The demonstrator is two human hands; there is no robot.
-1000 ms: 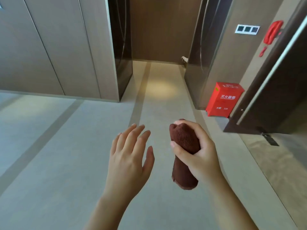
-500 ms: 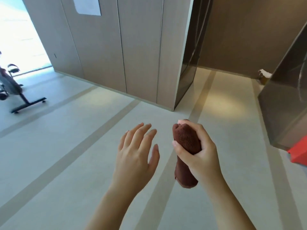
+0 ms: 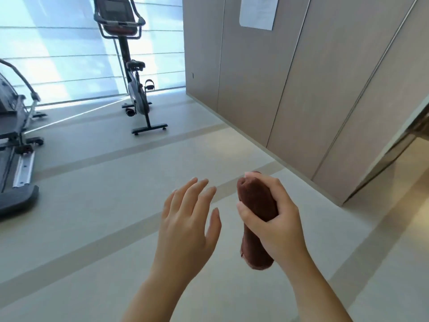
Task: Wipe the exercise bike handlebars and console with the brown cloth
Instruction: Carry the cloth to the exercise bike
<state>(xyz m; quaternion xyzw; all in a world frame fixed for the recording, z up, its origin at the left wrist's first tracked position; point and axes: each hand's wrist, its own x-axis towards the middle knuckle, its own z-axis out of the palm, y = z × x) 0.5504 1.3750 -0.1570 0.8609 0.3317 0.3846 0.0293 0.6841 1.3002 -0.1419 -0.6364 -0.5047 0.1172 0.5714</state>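
The exercise bike (image 3: 137, 98) stands upright at the far left of centre, in front of a bright window. Its dark console (image 3: 115, 13) sits at the top, with black handlebars (image 3: 139, 20) curving around it. A rolled brown cloth (image 3: 256, 205) is held upright in the lower middle, and my right hand (image 3: 276, 219) is shut around its middle. My left hand (image 3: 188, 224) hovers just left of the cloth with fingers spread, holding nothing. Both hands are several steps away from the bike.
A treadmill (image 3: 14, 145) lies along the left edge of the floor. A beige panelled wall (image 3: 301, 89) with a white notice (image 3: 257, 12) runs along the right, ending at a dark metal doorway edge (image 3: 394, 149). Pale floor stretches between me and the bike.
The view has swung left, away from the corridor and the red box, bringing the bike and treadmill into sight. Both hands keep the same pose, the right still gripping the cloth.
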